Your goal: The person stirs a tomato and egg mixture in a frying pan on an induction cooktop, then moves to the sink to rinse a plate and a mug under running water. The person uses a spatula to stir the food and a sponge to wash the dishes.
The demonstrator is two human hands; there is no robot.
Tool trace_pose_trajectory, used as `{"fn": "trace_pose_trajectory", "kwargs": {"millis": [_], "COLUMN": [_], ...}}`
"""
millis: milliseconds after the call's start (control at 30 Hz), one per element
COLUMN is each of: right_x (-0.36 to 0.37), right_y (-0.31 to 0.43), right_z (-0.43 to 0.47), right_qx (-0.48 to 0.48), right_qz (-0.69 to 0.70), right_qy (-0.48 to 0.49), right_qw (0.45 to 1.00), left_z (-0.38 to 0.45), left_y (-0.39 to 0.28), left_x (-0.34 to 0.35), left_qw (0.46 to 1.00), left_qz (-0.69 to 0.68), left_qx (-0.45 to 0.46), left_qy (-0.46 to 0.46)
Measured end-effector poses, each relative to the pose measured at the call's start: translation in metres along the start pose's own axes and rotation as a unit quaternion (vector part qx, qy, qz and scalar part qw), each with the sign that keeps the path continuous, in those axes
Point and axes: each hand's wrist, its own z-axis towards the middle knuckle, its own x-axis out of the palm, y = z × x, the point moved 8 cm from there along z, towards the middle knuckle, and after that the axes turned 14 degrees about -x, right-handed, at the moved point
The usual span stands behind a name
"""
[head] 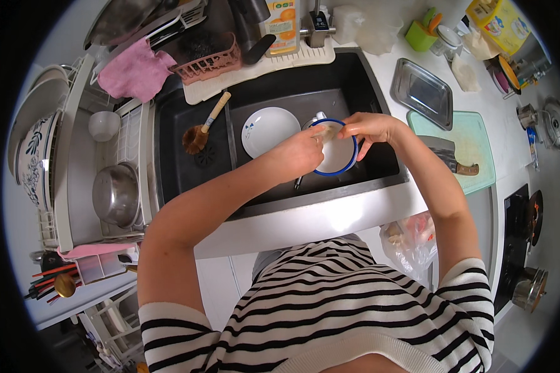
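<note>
A white bowl with a blue rim (pixel 337 154) is tilted over the right basin of the dark sink. My right hand (pixel 366 129) grips its upper right edge, thumb inside and fingers around the outer wall. At the bowl's left side, my left hand (pixel 303 151) reaches over the rim, its fingertips against a pale, wet-looking cloth or sponge (pixel 327 133) inside. A white plate with small blue flowers (pixel 269 128) lies in the basin, left of the bowl. Behind the bowl a white handle and part of a metal thing show, mostly hidden. In the left basin rests a wooden-handled scrub brush (pixel 207 122) by the drain.
A faucet (pixel 316 30) stands behind the sink, with a pink basket (pixel 214 63) at its left. On the right are a metal tray (pixel 424 91) and a cleaver (pixel 441 151) on a green cutting board (pixel 480 140). A dish rack (pixel 144 154) holding a metal pot (pixel 114 193) stands left.
</note>
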Motion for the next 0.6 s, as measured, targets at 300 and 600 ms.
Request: {"fn": "trace_pose_trajectory", "kwargs": {"millis": [300,600], "right_x": [-0.007,0.002], "right_y": [-0.007,-0.013], "right_z": [0.023,0.022], "right_qx": [-0.056,0.010], "right_qz": [0.060,0.099], "right_qy": [-0.151,-0.120], "right_qw": [0.985,0.988], "left_z": [0.018,0.007], "left_y": [0.010,0.012], "left_x": [0.029,0.004], "left_qw": [0.912,0.886], "left_qz": [-0.255,-0.404], "left_qx": [-0.254,-0.207], "left_qy": [0.196,0.096]}}
